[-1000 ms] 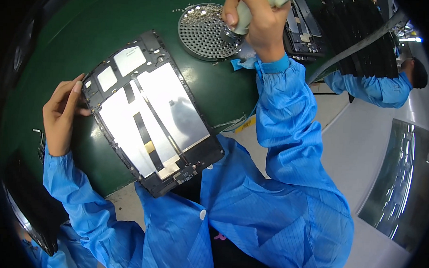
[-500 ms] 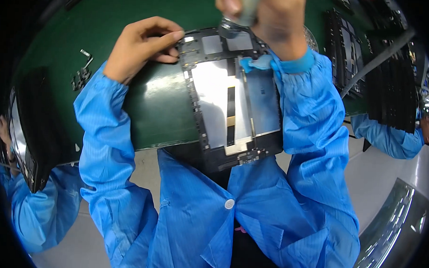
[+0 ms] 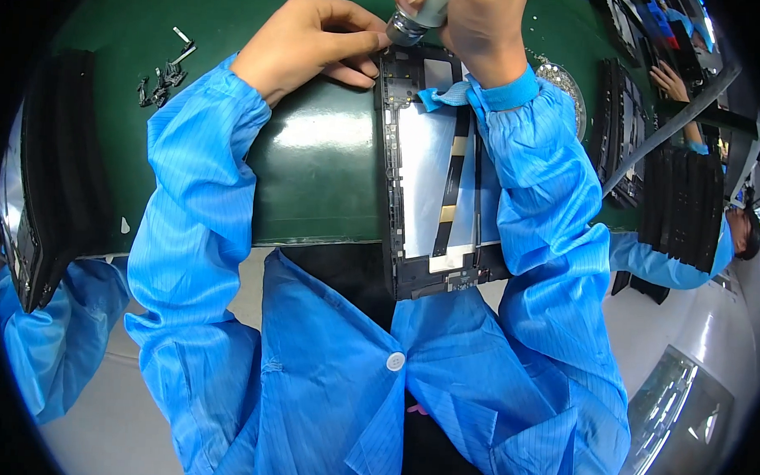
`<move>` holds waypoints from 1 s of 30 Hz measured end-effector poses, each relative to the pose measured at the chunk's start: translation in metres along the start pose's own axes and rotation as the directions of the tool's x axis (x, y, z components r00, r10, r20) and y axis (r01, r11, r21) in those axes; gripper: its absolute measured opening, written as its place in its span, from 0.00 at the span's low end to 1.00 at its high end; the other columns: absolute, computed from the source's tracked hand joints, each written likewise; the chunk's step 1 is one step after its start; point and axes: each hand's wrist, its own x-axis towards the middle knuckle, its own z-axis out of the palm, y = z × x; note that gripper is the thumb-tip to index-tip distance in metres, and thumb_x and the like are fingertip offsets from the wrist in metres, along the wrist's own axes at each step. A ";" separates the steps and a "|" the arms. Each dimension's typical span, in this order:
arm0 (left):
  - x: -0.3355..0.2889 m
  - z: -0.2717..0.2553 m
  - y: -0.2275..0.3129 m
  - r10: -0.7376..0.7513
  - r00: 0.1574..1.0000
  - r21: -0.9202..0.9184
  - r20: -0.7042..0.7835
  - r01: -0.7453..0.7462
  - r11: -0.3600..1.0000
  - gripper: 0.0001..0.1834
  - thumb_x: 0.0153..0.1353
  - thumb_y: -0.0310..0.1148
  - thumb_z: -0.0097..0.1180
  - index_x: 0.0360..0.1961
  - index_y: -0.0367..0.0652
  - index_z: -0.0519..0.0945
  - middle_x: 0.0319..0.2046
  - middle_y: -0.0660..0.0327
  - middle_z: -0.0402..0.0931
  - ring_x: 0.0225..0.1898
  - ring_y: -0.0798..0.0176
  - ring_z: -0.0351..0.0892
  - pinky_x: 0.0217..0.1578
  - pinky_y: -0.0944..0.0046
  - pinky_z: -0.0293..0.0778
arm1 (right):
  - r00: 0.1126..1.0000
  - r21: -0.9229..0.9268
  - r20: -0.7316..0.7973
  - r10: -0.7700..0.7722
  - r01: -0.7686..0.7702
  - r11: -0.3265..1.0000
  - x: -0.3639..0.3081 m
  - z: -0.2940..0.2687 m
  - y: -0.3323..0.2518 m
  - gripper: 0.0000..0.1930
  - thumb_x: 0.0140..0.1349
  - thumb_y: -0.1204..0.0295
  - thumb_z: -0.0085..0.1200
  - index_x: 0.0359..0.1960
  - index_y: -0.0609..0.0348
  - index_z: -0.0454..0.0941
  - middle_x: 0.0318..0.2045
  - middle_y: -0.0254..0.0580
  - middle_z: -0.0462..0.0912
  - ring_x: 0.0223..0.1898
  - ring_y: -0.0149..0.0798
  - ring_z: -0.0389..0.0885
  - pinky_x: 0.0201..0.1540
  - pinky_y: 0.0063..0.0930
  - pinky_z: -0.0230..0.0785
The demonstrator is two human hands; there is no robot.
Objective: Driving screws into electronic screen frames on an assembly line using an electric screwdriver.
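Observation:
An opened tablet [image 3: 424,180], black-framed with silver panels and a dark cable strip inside, lies partly over the table's near edge. My left hand [image 3: 320,47] pinches its upper left corner between thumb and fingers. Above the tablet's top edge, my right hand [image 3: 488,28] is wrapped round an electric screwdriver [image 3: 417,17], a pale grey cylinder with a shiny metal collar. The tool's tip is hard to make out. A blue band [image 3: 509,93] circles my right wrist, and its loose end hangs over the tablet.
Small black parts [image 3: 161,83] lie on the green table [image 3: 315,177] at left. A round dish of tiny metal pieces [image 3: 563,89] sits beyond my right sleeve. Stacked black frames [image 3: 56,151] stand at left, with more frames [image 3: 682,202] at right, near another person's hand [image 3: 670,80].
The tablet has shifted right in the picture and tilted, its left side edge now showing. My left hand has moved right and up with its corner; the right hand stays on the screwdriver.

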 end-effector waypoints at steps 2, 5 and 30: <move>0.001 -0.002 -0.006 -0.029 0.999 -0.002 -0.023 0.029 1.000 0.15 0.66 0.30 0.59 0.48 0.30 0.80 0.39 0.55 0.80 0.37 0.66 0.84 0.39 0.69 0.85 | 1.000 -0.032 0.002 -0.014 0.014 0.999 0.000 0.003 -0.002 0.09 0.66 0.75 0.54 0.41 0.70 0.78 0.28 0.47 0.85 0.13 0.28 0.72 0.15 0.22 0.64; 0.004 -0.004 -0.010 -0.059 0.997 -0.001 -0.046 0.059 0.998 0.14 0.66 0.31 0.59 0.48 0.30 0.79 0.39 0.55 0.80 0.37 0.65 0.84 0.39 0.68 0.85 | 0.999 -0.092 0.019 0.029 -0.027 0.995 -0.001 0.004 -0.005 0.09 0.66 0.74 0.54 0.42 0.70 0.78 0.28 0.47 0.85 0.13 0.29 0.72 0.15 0.22 0.64; 0.002 0.003 0.003 -0.036 0.998 0.056 -0.043 0.038 0.998 0.17 0.67 0.30 0.58 0.50 0.26 0.79 0.39 0.50 0.81 0.37 0.61 0.85 0.39 0.69 0.86 | 0.998 -0.109 0.012 0.054 -0.053 0.993 0.002 0.008 0.002 0.11 0.65 0.71 0.56 0.27 0.66 0.80 0.13 0.34 0.76 0.12 0.25 0.72 0.15 0.21 0.63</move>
